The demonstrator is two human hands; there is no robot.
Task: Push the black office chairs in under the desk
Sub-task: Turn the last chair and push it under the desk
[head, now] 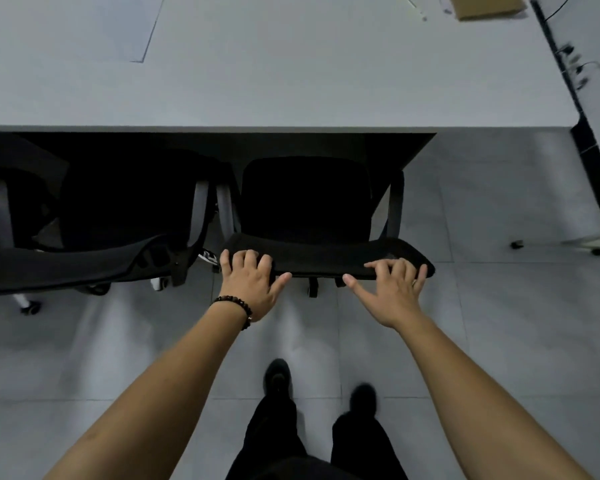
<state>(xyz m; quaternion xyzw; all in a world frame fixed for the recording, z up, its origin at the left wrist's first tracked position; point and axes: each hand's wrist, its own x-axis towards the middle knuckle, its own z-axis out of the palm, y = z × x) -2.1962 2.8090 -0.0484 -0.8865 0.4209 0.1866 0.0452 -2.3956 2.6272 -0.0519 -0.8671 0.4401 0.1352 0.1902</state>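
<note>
Chair at desk front edge, seat partly under. Gripped backrest top with left hand and right hand, fingers curled over, thumbs out. Second chair just left.

Dim, cool grey cast overall; surface evenly lit from above, deep shadow beneath it sinking the chairs to near-black, shoes motion-blurred, pale soft sheen streaking the floor, wide-angle bending of straight lines toward frame edges.
</note>
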